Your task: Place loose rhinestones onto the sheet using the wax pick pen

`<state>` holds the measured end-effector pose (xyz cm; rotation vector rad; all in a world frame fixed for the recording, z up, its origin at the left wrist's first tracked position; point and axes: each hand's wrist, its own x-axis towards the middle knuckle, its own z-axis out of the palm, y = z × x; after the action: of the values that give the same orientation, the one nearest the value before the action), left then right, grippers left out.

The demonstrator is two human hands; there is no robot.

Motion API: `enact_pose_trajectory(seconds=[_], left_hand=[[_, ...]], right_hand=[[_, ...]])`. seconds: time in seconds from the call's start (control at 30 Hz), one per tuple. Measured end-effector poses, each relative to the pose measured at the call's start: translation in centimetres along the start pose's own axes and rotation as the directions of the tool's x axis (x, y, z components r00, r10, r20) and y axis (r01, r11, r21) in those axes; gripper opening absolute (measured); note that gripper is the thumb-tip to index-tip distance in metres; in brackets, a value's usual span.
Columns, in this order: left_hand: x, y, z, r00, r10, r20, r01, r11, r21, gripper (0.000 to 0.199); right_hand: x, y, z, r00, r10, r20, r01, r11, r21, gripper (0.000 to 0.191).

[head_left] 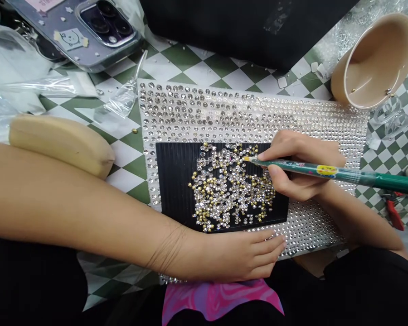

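Note:
A black ribbed board [175,181] lies on a white sheet [177,108] covered in rows of clear rhinestones. Loose silver and gold-backed rhinestones [224,194] are spread over the board's middle and right. My right hand [299,165] holds a green pen-like tool [347,174] in a pinch, its yellow tip among the stones near the board's top. Below the board's front edge, my left hand [245,256] rests flat on the sheet, palm down, with its fingers stretched to the right and nothing visibly held.
A beige cup [340,83] leans at the upper right, stones inside. A black box [224,31] stands behind the sheet. At the upper left are a phone [88,50] and plastic bags [13,68]. A tan cushion-like object [57,140] sits beside my left forearm; red-handled pliers [394,213] lie far right.

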<state>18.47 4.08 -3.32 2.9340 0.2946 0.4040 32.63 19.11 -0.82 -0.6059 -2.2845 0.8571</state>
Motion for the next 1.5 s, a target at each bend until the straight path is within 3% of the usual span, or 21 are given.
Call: enact_pose_trajectory(seconds=[0.3, 0.4, 0.5, 0.57, 0.77, 0.9, 1.0, 1.23, 1.5], left_hand=[[0.0, -0.1, -0.3, 1.0, -0.001, 0.005, 0.001, 0.998, 0.058, 0.057], [-0.1, -0.1, -0.2, 1.0, 0.0, -0.005, 0.0, 0.998, 0.066, 0.059], [-0.1, -0.1, -0.1, 1.0, -0.011, -0.017, 0.012, 0.997, 0.071, 0.061], [-0.2, 0.0, -0.1, 0.999, -0.015, -0.03, 0.017, 0.997, 0.072, 0.062], [-0.1, -0.2, 0.0, 0.999, -0.023, -0.041, 0.025, 0.998, 0.065, 0.06], [0.0, -0.1, 0.0, 0.999, -0.023, -0.027, 0.024, 0.999, 0.04, 0.054], [0.0, 0.1, 0.0, 0.999, -0.021, -0.033, 0.021, 1.0, 0.011, 0.05], [0.0, 0.2, -0.1, 0.999, -0.028, -0.039, 0.026, 0.999, -0.047, 0.048], [0.0, 0.2, 0.0, 0.998, -0.035, -0.045, 0.034, 0.999, -0.013, 0.048]], right_hand=[[0.0, 0.2, -0.1, 1.0, -0.007, -0.027, 0.007, 1.0, 0.013, 0.021], [0.1, 0.8, -0.5, 0.986, -0.02, -0.166, 0.025, 0.999, 0.028, 0.023], [0.0, 1.8, -0.7, 0.944, -0.016, -0.331, -0.01, 0.997, -0.078, 0.022], [-0.1, 2.4, -0.6, 0.936, -0.014, -0.352, -0.033, 0.991, -0.127, 0.02], [0.1, 2.0, -0.5, 0.963, -0.007, -0.27, -0.02, 0.995, -0.097, 0.021], [0.4, 0.5, -0.6, 0.998, -0.029, -0.053, 0.03, 1.0, 0.007, 0.026], [0.4, 0.0, -0.6, 0.999, -0.022, 0.024, 0.022, 1.0, 0.018, 0.029], [0.3, 0.0, -0.4, 0.999, 0.016, 0.03, -0.017, 1.0, 0.017, 0.022], [0.2, 0.1, 0.3, 0.999, -0.041, -0.008, 0.041, 0.999, 0.001, 0.017]])
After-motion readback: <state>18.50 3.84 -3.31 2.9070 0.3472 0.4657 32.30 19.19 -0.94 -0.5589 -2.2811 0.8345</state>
